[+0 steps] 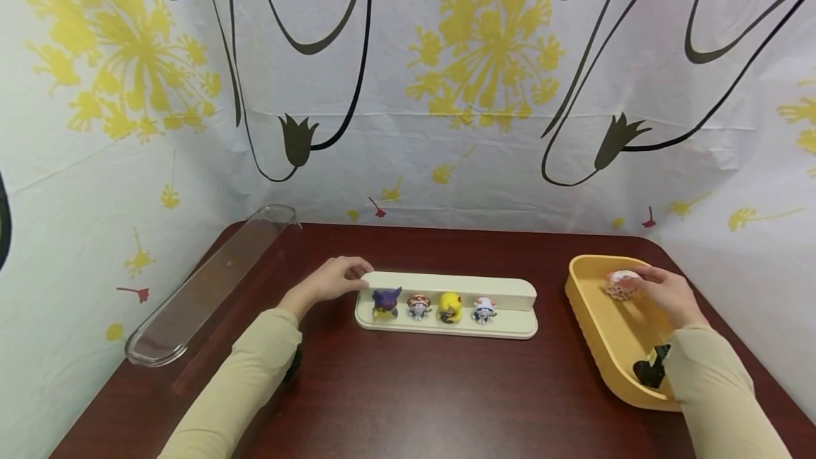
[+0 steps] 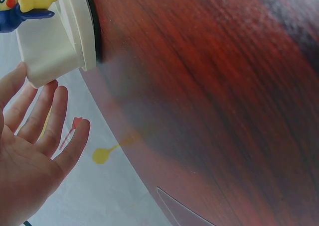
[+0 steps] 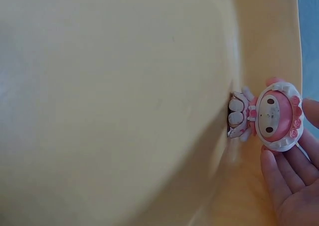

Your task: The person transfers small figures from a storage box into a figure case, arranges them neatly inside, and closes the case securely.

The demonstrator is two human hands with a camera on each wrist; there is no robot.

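My right hand (image 1: 669, 294) holds a pink and white rabbit-hooded figurine (image 3: 273, 117) by the sides of its head, inside the yellow tray (image 1: 596, 328). Its feet are close to the tray's wall in the right wrist view. My left hand (image 1: 331, 278) touches the left end of a cream display stand (image 1: 446, 282) with thumb and fingertips, the fingers fairly straight. On the stand's lower step stand several figurines: a dark blue-hooded one (image 1: 385, 303), a brown-capped one (image 1: 418, 307), a yellow one (image 1: 450, 307) and a white-capped one (image 1: 484, 310).
A black item (image 1: 650, 372) lies in the near part of the tray, partly hidden by the right sleeve. A long clear cover (image 1: 217, 282) lies along the left side of the dark red table (image 1: 446, 402). A patterned cloth (image 1: 382, 91) hangs behind.
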